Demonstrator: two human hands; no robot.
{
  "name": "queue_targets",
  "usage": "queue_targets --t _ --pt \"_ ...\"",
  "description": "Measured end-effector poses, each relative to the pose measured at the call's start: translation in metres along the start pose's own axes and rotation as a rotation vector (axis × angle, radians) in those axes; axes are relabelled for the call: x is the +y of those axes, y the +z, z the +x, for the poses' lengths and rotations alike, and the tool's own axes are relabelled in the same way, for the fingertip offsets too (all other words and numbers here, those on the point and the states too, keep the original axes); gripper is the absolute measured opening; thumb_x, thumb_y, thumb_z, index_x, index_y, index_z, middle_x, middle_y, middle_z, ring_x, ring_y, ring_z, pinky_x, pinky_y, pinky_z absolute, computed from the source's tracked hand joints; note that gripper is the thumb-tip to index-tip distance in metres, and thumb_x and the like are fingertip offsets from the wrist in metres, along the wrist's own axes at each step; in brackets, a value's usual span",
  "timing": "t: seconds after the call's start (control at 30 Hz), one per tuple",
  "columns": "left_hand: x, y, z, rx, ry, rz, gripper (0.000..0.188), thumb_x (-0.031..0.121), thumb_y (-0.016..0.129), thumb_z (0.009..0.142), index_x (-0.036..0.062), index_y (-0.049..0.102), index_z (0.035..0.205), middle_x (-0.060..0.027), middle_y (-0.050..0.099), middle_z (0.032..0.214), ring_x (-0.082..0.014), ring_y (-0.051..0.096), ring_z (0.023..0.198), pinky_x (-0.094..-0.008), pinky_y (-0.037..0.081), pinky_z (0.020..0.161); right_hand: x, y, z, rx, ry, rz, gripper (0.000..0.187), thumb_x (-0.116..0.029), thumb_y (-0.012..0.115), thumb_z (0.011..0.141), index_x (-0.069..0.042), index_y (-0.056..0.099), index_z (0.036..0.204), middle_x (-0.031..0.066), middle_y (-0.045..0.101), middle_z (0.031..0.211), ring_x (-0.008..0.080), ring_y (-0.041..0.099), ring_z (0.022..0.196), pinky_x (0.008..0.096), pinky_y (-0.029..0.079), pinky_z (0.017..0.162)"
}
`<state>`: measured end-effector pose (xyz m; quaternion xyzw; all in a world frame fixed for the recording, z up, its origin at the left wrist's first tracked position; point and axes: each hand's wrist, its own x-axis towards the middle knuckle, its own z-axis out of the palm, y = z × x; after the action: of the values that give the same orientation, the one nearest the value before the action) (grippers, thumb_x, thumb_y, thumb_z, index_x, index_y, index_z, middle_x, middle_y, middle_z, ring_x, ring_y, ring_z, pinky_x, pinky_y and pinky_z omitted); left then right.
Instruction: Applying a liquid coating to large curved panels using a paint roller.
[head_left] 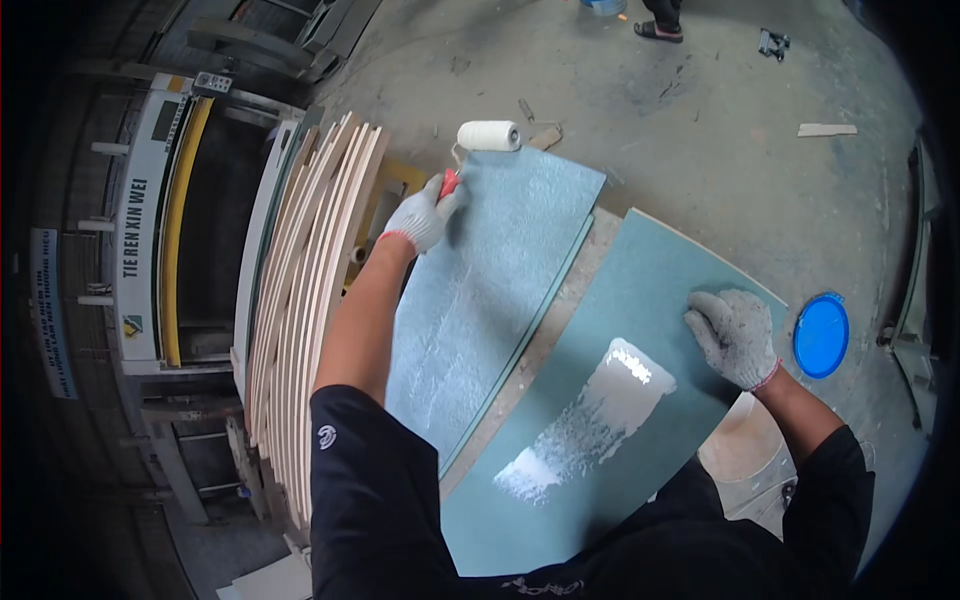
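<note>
Head view. Appears mid-rolling of pale coating onto left panel (500, 260); seems to call next for an even return stroke. Includes left hand (420, 218), closed around red handle (449, 184) of paint roller (487, 136) at panel's far edge; right hand (735, 338), loosely spread on right panel (640, 280) near white patch (640, 385); concrete floor (740, 150), blue lid (821, 336), pale boards (320, 240).

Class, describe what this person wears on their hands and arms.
The left hand wears a whitish knitted glove, red-edged at the wrist. The right hand wears a similar, greyer-looking one, also red-edged. The left sleeve is dark, with a small white emblem; the right sleeve is dark too.
</note>
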<state>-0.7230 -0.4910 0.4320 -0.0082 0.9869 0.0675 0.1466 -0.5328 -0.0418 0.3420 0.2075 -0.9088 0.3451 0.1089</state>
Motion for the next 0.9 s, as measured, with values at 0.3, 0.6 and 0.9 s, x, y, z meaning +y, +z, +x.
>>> queue_targets --t 0.3,0.6,0.9 --pt "-0.082 -0.044 -0.164 -0.114 -0.115 0.186 0.058 0.043 0.057 0.101 0.0088 0.051 0.147 -0.0303 0.066 0.123 -0.0453 0.063 0.118 -0.0492 0.051 0.099 0.000 -0.007 -0.001 0.014 0.040 0.008 0.019 -0.027 0.071 0.090 -0.012 0.071 0.101 0.0088 0.064 0.077 0.0312 0.065 0.075 0.0454 0.050 0.070" --pt "0.028 0.043 -0.022 -0.017 -0.532 -1.079 0.023 0.021 0.065 0.089 -0.0002 0.061 0.080 -0.0099 0.061 0.069 -0.0217 0.060 0.052 -0.0408 0.047 0.044 -0.001 -0.003 -0.002 -0.009 0.006 -0.001 0.017 -0.022 0.075 0.086 -0.011 0.069 0.099 0.0082 0.063 0.076 0.0307 0.064 0.072 0.0447 0.048 0.066" --pt "0.092 0.115 -0.094 0.069 -0.322 -0.549 0.022 0.023 0.053 0.097 0.0011 0.055 0.094 -0.0110 0.060 0.063 -0.0231 0.058 0.043 -0.0406 0.043 0.040 0.004 -0.010 -0.006 -0.022 0.079 -0.040 0.018 -0.026 0.072 0.089 -0.012 0.071 0.100 0.0088 0.065 0.078 0.0307 0.066 0.076 0.0444 0.051 0.070"
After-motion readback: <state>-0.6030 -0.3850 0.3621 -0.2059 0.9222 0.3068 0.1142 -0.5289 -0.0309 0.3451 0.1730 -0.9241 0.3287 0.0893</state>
